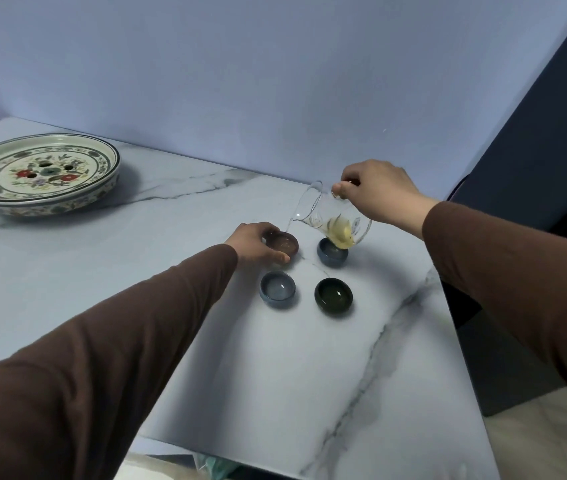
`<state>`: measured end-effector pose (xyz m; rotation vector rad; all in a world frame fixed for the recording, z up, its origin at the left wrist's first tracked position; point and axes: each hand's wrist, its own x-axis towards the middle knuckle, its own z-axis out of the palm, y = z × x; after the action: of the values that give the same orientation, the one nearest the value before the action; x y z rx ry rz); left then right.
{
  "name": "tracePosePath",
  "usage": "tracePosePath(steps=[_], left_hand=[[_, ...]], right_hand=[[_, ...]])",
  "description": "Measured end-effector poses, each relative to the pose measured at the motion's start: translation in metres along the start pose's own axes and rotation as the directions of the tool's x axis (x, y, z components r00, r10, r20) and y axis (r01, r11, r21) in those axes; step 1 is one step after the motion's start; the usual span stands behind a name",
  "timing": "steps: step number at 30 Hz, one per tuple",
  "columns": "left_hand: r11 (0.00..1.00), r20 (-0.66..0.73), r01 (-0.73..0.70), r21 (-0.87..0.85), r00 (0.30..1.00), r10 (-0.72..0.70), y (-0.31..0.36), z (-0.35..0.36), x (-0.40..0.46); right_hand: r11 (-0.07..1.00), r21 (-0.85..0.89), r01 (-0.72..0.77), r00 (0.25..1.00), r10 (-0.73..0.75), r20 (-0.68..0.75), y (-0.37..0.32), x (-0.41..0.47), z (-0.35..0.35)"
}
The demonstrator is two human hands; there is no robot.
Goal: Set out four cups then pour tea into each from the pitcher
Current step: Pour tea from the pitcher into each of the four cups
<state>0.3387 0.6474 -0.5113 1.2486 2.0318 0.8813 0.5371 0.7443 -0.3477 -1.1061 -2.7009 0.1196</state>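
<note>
Four small cups stand in a square on the marble table [309, 375]: a brown cup [284, 244] far left, a blue cup [331, 255] far right, a grey-blue cup [277, 289] near left, a dark green cup [333, 295] near right. My left hand [252, 242] grips the brown cup's side. My right hand [377, 190] holds a clear glass pitcher [327, 218] by its handle, tilted steeply with its spout over the brown cup. A little yellowish tea sits in the pitcher's base, above the blue cup.
A large flowered ceramic tea tray [38, 174] with drain holes sits at the far left by the wall. The table's right edge [455, 327] drops off close beside the cups; a dark panel stands beyond it.
</note>
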Motion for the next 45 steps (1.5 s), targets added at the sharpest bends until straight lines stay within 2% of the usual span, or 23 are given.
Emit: tracePosePath(steps=[4, 7, 10, 19, 31, 45], left_hand=[[0.996, 0.004, 0.012, -0.084, 1.0, -0.011, 0.007, -0.006, -0.012], [0.985, -0.14, -0.084, -0.149, 0.988, 0.064, 0.01, -0.013, -0.037], [0.983, -0.22, -0.151, -0.103, 0.967, 0.125, 0.008, -0.013, -0.073], [0.988, -0.205, -0.141, 0.059, 0.967, 0.15, -0.009, 0.026, -0.13], [0.991, -0.264, -0.12, -0.061, 0.959, 0.1, -0.012, 0.037, -0.131], [0.992, -0.273, -0.125, -0.028, 0.955, 0.113, -0.014, 0.037, -0.125]], right_hand=[[0.988, 0.124, -0.087, 0.996, 0.087, 0.009, 0.008, -0.015, -0.001], [0.979, 0.179, -0.094, 0.995, 0.096, -0.003, 0.008, -0.028, -0.004], [0.98, 0.19, -0.058, 0.998, 0.063, -0.019, 0.006, -0.042, -0.006], [0.995, 0.075, 0.067, 0.997, -0.069, 0.02, -0.01, -0.073, 0.001], [0.974, -0.074, 0.215, 0.976, -0.213, 0.041, -0.034, -0.083, 0.008], [0.901, -0.27, 0.339, 0.941, -0.326, 0.091, -0.058, -0.078, -0.006]])
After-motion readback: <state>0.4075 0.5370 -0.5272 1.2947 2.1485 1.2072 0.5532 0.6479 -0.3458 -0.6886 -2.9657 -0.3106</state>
